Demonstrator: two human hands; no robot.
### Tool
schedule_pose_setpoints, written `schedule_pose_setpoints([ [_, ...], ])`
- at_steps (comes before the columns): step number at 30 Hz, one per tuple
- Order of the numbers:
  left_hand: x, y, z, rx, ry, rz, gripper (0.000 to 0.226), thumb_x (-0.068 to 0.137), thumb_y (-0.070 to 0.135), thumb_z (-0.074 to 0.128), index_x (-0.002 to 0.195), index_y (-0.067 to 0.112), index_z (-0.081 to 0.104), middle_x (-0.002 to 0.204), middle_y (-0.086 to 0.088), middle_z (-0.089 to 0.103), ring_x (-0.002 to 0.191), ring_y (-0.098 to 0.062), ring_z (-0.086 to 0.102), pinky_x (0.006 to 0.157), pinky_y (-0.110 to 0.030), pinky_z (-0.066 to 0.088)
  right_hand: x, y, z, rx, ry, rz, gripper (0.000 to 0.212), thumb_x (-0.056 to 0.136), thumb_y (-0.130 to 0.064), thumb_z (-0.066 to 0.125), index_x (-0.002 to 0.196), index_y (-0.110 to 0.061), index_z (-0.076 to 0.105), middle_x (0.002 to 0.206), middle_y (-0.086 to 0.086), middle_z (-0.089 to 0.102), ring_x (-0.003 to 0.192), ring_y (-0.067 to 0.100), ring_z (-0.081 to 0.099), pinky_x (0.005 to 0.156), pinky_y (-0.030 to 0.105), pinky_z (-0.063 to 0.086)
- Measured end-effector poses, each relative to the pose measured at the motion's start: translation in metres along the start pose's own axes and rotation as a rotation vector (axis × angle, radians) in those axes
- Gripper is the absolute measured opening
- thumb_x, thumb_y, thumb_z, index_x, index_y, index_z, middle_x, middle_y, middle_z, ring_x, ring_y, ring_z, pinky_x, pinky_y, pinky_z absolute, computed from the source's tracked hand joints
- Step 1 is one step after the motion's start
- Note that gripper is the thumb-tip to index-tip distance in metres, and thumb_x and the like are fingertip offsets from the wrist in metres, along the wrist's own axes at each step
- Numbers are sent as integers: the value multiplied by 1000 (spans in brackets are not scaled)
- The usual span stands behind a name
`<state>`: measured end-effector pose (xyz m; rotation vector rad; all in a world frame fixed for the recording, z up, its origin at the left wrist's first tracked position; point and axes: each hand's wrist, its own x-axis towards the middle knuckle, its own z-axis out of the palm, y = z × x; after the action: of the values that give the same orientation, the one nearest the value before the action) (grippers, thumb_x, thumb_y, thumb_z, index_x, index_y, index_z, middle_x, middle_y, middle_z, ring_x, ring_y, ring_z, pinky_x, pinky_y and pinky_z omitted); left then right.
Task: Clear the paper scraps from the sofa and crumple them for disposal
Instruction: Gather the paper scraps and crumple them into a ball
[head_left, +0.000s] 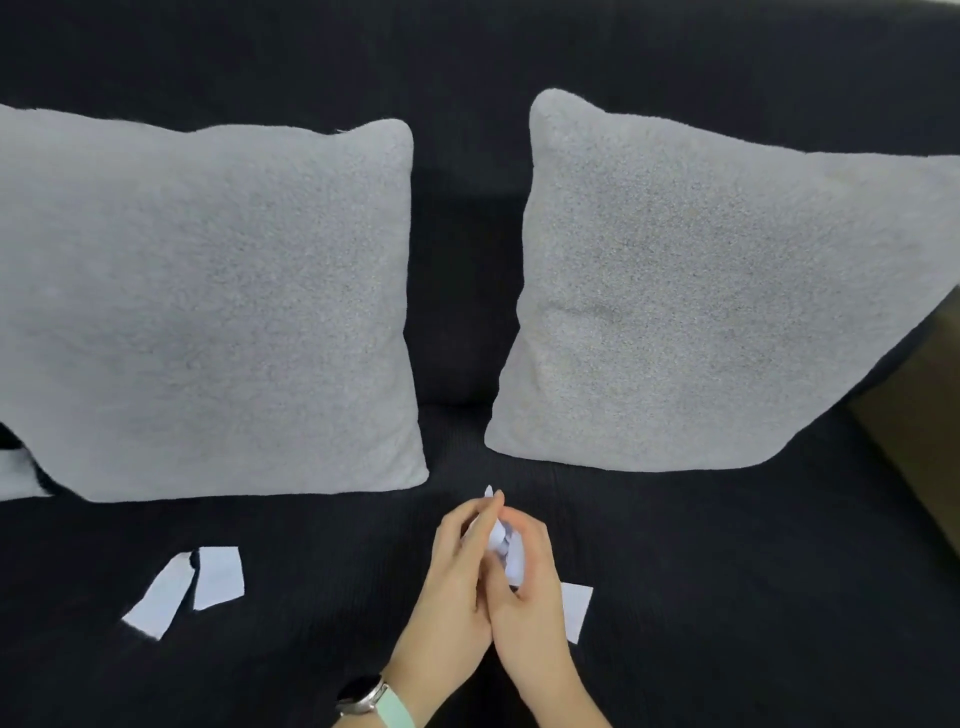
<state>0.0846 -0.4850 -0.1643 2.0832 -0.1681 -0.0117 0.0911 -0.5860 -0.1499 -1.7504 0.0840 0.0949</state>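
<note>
The sofa (727, 597) is dark and ribbed, soft enough that anything light lies flat on its seat. Two grey pillows lean on its back, the left pillow (208, 312) up and to the left of the grip, the right pillow (727, 291) up and to the right of it.

Both hands meet over the front of the seat. The left hand (457, 577), with a watch (363, 696) on the wrist, and the right hand (530, 577) are pressed together around a wad (501, 540) of white paper, its tip poking out above the fingertips. The wad looks half crushed, not yet a tight ball.

Three scraps are left on the seat. One scrap (576, 608) lies just right of the grip, partly hidden under the right hand. Two more lie well to the left, nearly touching: a squarish scrap (218, 577) and a long scrap (156, 597) beyond it.

The paper should be nearly weightless, thin, and limp, and it should hold creases once squeezed. Lying flat on the fabric, each scrap would be easiest to pinch at a lifted corner or edge, since pressing down may only push it into the cushion.
</note>
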Motion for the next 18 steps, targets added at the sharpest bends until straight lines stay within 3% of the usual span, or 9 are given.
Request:
schedule_pose_setpoints([
  [7, -30, -17, -43, 57, -1, -75, 77, 91, -1, 58, 152, 32, 25, 145, 14, 30, 132, 5, 38, 102, -7, 37, -20, -7, 42, -98, -88, -27, 44, 92, 2, 58, 123, -30, 57, 120, -9, 58, 114, 1, 58, 89, 12, 50],
  [12, -37, -6, -22, -4, -70, -71, 74, 93, -1, 53, 153, 33, 25, 147, 19, 27, 135, 7, 33, 108, -9, 32, -35, 6, 16, -168, -57, -30, 48, 92, 7, 56, 124, -28, 58, 126, -10, 58, 121, 8, 56, 97, 19, 49],
  [18, -32, 0, 13, -48, -136, -48, 71, 94, 7, 55, 150, 40, 26, 144, 27, 27, 133, 14, 30, 108, -10, 34, -44, 20, -18, -273, 54, -8, 47, 91, 5, 57, 117, -35, 61, 122, -13, 62, 115, 6, 60, 88, 14, 51],
])
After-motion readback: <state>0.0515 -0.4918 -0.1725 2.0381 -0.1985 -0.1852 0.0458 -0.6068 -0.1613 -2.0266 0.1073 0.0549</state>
